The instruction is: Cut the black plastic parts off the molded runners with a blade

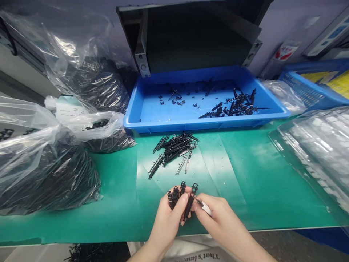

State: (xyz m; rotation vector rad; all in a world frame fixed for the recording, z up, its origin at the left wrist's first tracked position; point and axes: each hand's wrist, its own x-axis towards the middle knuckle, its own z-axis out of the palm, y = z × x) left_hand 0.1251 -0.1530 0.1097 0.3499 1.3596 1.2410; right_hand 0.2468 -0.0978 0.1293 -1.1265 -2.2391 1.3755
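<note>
Near the front edge of the green table, my left hand (168, 222) is closed around several black plastic strips (176, 196) with ring-shaped ends pointing up. One strip (188, 207) stands apart from the bunch, between my two hands. My right hand (218, 215) is closed on a small white-handled tool (206, 208), whose dark tip is beside that strip. The fingertips of my right hand are against the strip or very close to it; the exact contact is hidden. Farther back lies a loose pile of similar black strips (177, 147).
A blue tray (169, 127) with black sprue pieces and small bits stands behind the pile, below a dark shelf (196, 40). Plastic bags of black parts (49, 174) fill the left side. Clear plastic trays (319, 156) and a blue basket (305, 87) are on the right.
</note>
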